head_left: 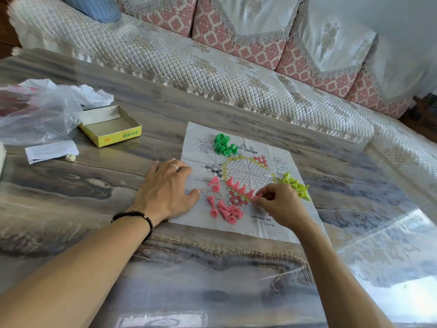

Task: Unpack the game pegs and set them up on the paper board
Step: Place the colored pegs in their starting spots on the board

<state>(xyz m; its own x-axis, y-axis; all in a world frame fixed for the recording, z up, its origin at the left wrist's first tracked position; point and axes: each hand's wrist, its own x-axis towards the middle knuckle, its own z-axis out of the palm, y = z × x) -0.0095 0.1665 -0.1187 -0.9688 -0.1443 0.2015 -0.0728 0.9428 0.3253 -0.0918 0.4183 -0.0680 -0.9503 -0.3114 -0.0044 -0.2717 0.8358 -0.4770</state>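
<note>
A white paper board (267,223) with a printed hexagon grid lies on the marbled table. Several pink pegs (238,187) stand in a slanted row on the grid, and more pink pegs (227,211) lie loose below it. A heap of green pegs (223,144) sits at the board's far edge. A heap of yellow-green pegs (295,185) lies at its right. My left hand (165,190) rests flat, fingers spread, on the board's left edge. My right hand (281,204) pinches a pink peg (256,197) at the row's right end.
An open yellow cardboard box (111,126) stands at the left, beside a crumpled clear plastic bag (40,110). A folded paper slip (50,151) and a small white ring (70,158) lie near them. A quilted sofa (189,67) runs behind the table.
</note>
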